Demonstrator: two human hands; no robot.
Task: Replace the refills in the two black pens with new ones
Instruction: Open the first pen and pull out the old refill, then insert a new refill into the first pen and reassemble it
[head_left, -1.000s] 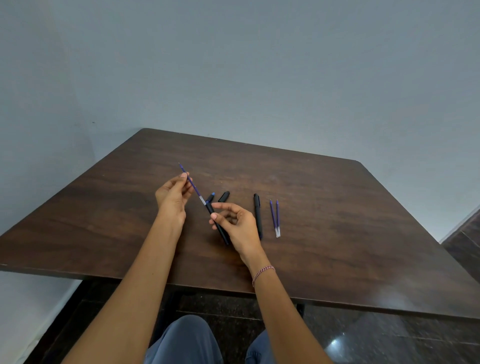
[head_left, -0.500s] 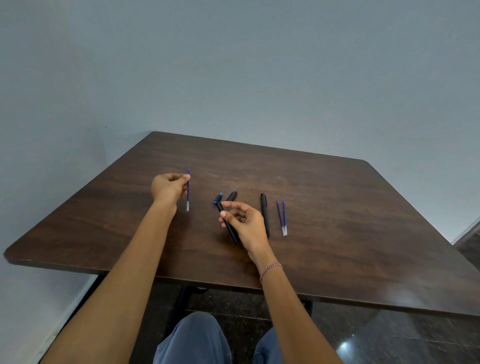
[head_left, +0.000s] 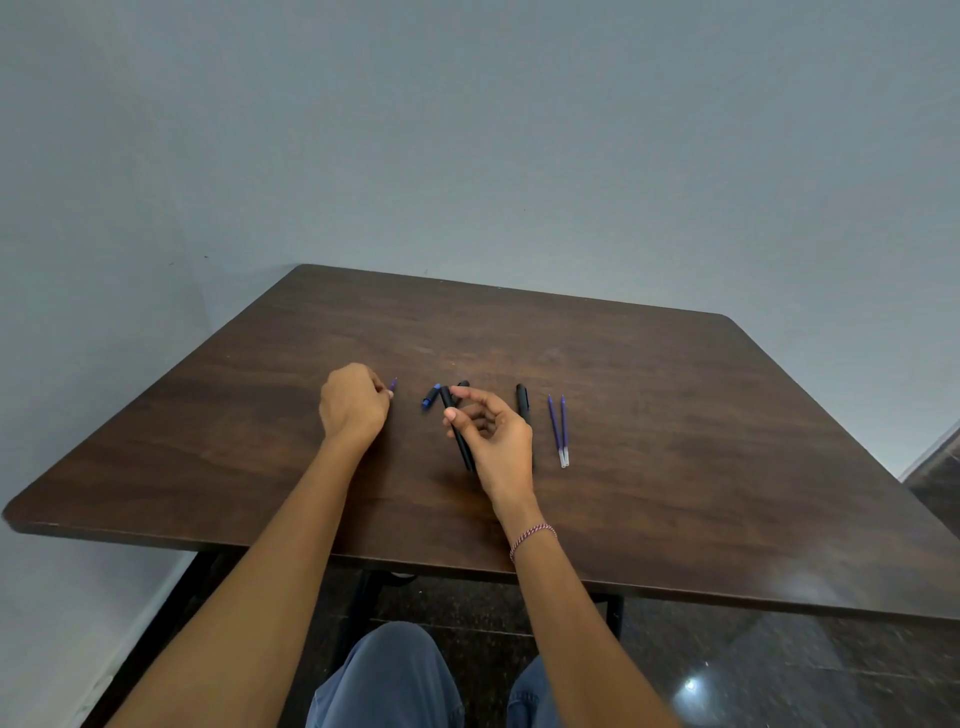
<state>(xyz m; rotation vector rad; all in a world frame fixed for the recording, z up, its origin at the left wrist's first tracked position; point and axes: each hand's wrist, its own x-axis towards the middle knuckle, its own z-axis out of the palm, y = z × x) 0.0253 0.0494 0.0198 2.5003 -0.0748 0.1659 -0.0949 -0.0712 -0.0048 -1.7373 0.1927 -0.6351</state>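
Our left hand (head_left: 353, 402) has rolled knuckles-up and sunk toward the surface (head_left: 675, 519). The old refill (head_left: 392, 385), held plainly upright half a second ago, now shows only a purple tip past the fingers curled round it.

Nearest us, our right hand (head_left: 491, 434) pinches the black barrel (head_left: 458, 436) between thumb and forefinger, other fingers loosely bent. The barrel slants from near right to far left. By its far end lie a blue-tipped piece (head_left: 430, 396) and a black cap (head_left: 461, 386).

The second black pen (head_left: 522, 402) lies just right of that hand. Further right lie the two new refills (head_left: 560, 431), side by side, long axes running from near edge to far edge, clear ends toward us. The right hand is nearer them, though occupied; we judge the left must let go and cross over.
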